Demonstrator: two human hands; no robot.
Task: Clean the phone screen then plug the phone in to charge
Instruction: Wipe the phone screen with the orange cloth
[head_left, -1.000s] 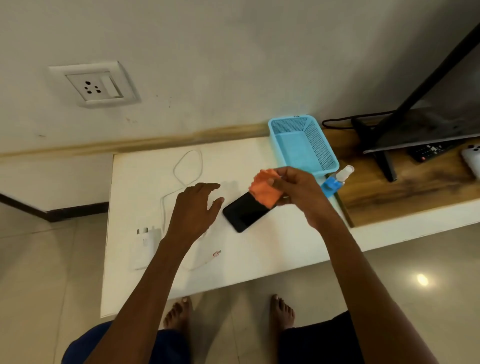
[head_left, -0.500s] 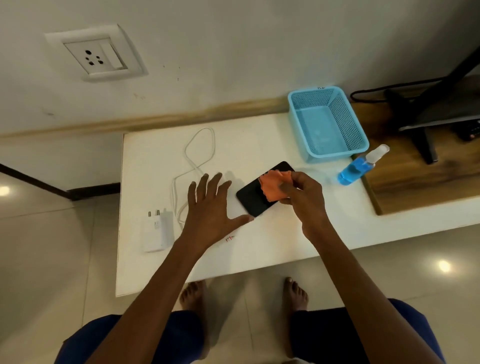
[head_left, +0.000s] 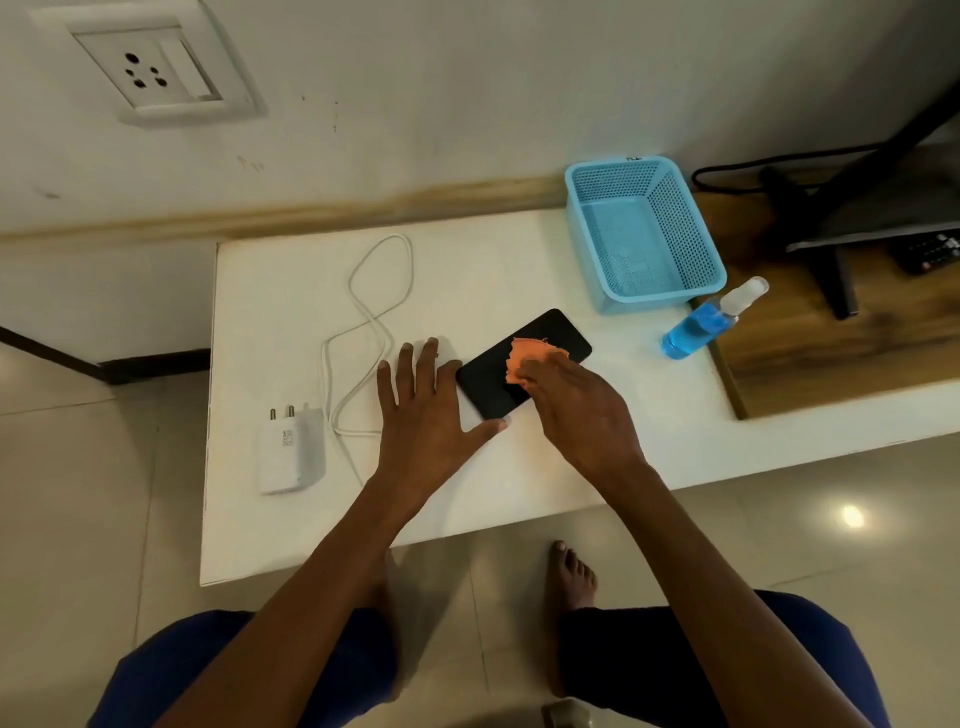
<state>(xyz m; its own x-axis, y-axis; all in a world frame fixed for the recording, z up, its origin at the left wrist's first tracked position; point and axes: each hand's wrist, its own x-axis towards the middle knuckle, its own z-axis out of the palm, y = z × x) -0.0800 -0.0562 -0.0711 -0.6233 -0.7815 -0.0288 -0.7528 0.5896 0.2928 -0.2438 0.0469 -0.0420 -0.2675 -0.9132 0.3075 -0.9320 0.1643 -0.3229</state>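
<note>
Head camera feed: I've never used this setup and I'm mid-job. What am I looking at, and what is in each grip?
No machine here: these are a person's two bare arms, seen from a camera worn on their head, looking down at a white table. The right hand presses an orange cloth onto a black phone lying flat. The left hand lies open with fingers spread beside the phone, its thumb at the phone's near corner, holding nothing. To the left lie a white charger and its looped cable. Behind right stand a blue basket and a blue spray bottle. A wall socket sits upper left.
</note>
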